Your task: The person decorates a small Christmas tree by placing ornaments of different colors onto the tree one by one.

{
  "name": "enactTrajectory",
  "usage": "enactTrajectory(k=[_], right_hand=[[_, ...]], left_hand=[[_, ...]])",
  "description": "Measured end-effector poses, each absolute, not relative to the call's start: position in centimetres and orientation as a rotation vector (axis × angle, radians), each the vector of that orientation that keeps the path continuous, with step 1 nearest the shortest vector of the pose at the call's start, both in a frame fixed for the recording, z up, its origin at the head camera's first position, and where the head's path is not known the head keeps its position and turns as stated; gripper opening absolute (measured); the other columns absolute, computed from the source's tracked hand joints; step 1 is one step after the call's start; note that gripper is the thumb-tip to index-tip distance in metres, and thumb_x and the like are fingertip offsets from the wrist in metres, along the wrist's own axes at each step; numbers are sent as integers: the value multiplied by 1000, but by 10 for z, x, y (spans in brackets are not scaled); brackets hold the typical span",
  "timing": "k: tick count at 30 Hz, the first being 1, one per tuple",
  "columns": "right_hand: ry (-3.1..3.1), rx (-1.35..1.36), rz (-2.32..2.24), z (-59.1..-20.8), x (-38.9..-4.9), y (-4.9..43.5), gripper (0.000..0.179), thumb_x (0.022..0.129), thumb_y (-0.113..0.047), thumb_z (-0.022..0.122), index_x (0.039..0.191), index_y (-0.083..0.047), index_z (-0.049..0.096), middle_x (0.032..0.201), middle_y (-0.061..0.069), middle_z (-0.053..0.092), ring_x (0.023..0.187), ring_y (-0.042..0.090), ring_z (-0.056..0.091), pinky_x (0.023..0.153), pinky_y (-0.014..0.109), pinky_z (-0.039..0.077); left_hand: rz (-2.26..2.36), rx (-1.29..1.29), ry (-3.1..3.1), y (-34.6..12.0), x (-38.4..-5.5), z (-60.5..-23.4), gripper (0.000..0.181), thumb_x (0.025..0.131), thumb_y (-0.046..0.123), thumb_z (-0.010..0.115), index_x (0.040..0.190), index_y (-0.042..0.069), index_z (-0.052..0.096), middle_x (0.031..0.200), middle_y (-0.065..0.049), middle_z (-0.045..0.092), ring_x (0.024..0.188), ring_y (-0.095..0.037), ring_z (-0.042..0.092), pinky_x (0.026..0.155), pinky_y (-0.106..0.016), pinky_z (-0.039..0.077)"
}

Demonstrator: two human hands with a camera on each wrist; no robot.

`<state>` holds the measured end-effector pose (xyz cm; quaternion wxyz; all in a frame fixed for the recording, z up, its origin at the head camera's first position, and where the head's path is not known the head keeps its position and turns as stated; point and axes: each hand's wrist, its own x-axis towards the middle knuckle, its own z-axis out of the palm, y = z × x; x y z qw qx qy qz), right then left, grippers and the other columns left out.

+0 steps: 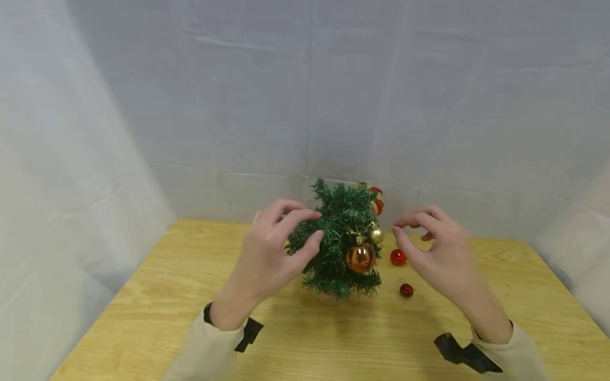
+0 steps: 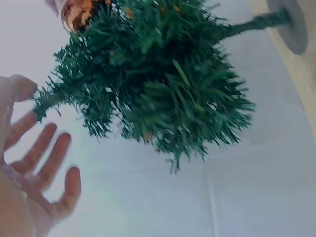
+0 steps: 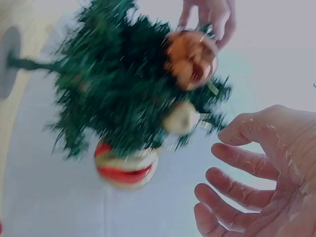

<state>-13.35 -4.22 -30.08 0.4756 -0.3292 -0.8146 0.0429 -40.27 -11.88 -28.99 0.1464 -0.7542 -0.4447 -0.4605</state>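
A small green artificial Christmas tree (image 1: 340,233) stands between the two hands. My left hand (image 1: 278,238) is at its left side, thumb and forefinger apart; in the left wrist view the thumb is right beside the treetop. My right hand (image 1: 440,248) hovers to the right of the tree, its curved thumb and forefinger close together and no object visible in them. On the tree's right side hang a shiny copper bauble (image 1: 360,257), a small gold bauble (image 1: 376,234) and a red-and-gold striped bauble (image 3: 127,167).
Two red baubles lie on the wooden table (image 1: 190,296) to the right of the tree: a brighter red bauble (image 1: 398,257) and a smaller dark red bauble (image 1: 406,290) nearer the front. White cloth (image 1: 267,106) hangs behind the table and along the sides.
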Motion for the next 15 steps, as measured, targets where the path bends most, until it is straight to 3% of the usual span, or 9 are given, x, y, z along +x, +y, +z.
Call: enactTrajectory(k=[15], right_hand=[[-2218,-1014,184,-358,-93,-12,10,89,-11,74,99,-13,75,103,7,71,88,24,67,63,27,50]], left_hand=[[-1334,-2245,-1107,-115,-414,-296,21,88,7,75,108,8,76,107,-7,70,87,-19,65,75,-35,50]])
